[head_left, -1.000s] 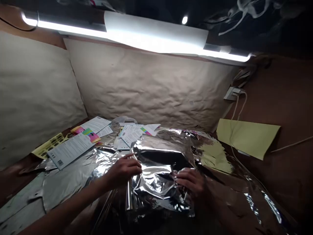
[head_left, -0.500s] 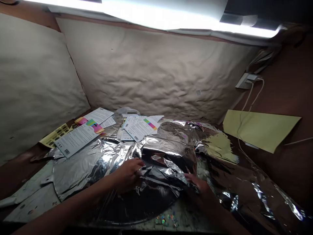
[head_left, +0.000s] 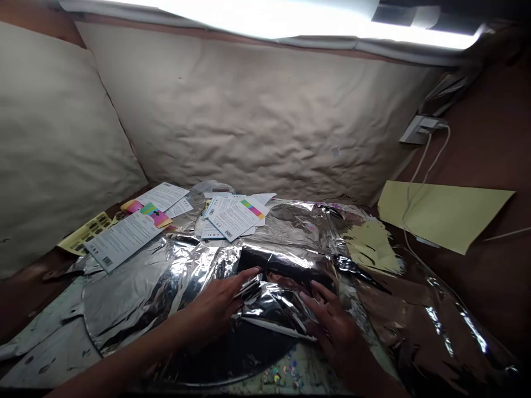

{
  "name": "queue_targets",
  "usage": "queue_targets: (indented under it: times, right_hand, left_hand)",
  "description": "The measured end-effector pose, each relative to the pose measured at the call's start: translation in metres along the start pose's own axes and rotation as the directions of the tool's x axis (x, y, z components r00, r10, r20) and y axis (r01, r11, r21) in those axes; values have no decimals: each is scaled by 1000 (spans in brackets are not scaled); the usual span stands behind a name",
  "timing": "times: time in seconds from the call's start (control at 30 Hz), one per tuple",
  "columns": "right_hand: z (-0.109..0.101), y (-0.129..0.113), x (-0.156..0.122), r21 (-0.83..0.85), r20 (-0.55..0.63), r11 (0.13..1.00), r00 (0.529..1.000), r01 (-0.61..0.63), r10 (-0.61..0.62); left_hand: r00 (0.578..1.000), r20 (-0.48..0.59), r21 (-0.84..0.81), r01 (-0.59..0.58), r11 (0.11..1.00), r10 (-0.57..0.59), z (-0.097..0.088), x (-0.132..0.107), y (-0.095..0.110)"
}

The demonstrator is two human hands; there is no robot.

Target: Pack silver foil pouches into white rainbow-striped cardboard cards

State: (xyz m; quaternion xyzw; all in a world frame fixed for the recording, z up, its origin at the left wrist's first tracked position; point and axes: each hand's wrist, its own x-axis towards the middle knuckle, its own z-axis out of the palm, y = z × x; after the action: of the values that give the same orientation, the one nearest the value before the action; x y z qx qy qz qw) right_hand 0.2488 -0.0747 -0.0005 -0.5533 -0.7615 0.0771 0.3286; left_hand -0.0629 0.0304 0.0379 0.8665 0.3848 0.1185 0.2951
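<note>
A folded piece of silver foil (head_left: 277,304) lies in front of me, with a pale edge along its near side. My left hand (head_left: 222,301) is at its left end, index finger stretched over the top and thumb lower down, the foil's crumpled edge between them. On the right end rests my right hand (head_left: 332,320), its fingers apart and touching the shiny surface. Beneath and nearer to me is a dark, smooth round-edged sheet (head_left: 236,354). Other wrinkled silver foil (head_left: 128,298) spreads to the left.
Printed cards (head_left: 236,218) lie in a loose pile at the back, with another card (head_left: 124,237) to the left. Yellow paper (head_left: 448,213) sits at the right under a white cable (head_left: 409,204). Large reflective film (head_left: 431,309) covers the right side. Colourful specks (head_left: 282,373) dot the near surface.
The foil between my hands is now flatter and has a pale front edge showing. My right hand has spread its fingers onto it; my left index finger now reaches over its left end.
</note>
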Motion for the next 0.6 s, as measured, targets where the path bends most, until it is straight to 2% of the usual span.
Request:
queue_targets:
  times: [0.07, 0.13, 0.17, 0.23, 0.3, 0.37, 0.5, 0.6]
  right_hand:
    - [-2, 0, -9, -11, 9, 996, 996, 90, -90]
    - [-2, 1, -11, -4, 78, 993, 990, 118, -117]
    - [-2, 2, -10, 1, 127, 993, 985, 120, -119]
    - [-3, 0, -6, 7, 219, 992, 968, 125, -124]
    - [-8, -4, -5, 0, 282, 986, 946, 170, -163]
    - [-17, -8, -8, -44, 316, 964, 919, 262, -236]
    - [-31, -9, -16, -183, 320, 848, 846, 497, -427]
    - [-33, -10, -15, -147, 374, 815, 794, 561, -479]
  left_hand:
    - [998, -20, 76, -51, 996, 53, 5, -9, 2]
    - [988, -75, 235, -117, 965, 138, 10, -12, 3]
    - [978, -67, 317, -167, 934, 197, 11, -12, 4]
    - [951, 48, 406, -297, 864, 304, 11, -10, 7]
    - [928, 177, 392, -371, 842, 327, 7, -11, 11]
    - [922, 233, 345, -377, 860, 310, 3, -15, 14]
    - [927, 229, 269, -354, 896, 297, -4, -21, 14]
    - [926, 245, 219, -342, 914, 288, -8, -22, 13]
